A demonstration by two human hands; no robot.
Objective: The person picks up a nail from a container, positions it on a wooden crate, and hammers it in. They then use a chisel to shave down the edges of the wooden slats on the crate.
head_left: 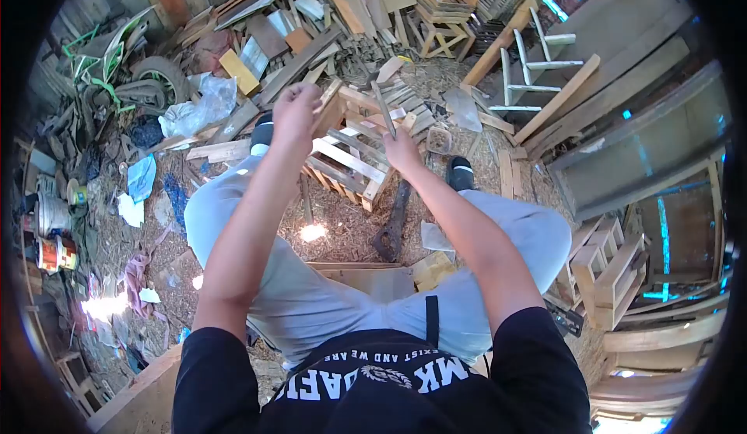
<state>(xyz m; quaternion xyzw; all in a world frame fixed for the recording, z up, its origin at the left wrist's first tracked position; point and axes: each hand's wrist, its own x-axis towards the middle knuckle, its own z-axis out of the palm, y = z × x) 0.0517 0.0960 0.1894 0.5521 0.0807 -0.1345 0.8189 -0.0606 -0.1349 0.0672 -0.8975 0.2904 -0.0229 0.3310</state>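
Observation:
A small slatted wooden crate (352, 159) stands on the ground between my legs. My right hand (402, 151) is closed around the wooden handle of a hammer (384, 109), which points up and away over the crate's right side. Above the crate's left far corner, my left hand (297, 107) is raised with its fingers curled together. Whatever those fingers hold, if anything, is too small to make out. A dark flat metal tool (391, 228) lies on the ground, close to the crate's near right corner.
Scrap boards (292, 49) are heaped at the back. A container of small pieces (440, 141) sits right of the crate. A motorbike wheel (161, 78) and a plastic bag (204, 107) lie left. A white wooden frame (537, 64) and large panels (646, 142) stand right.

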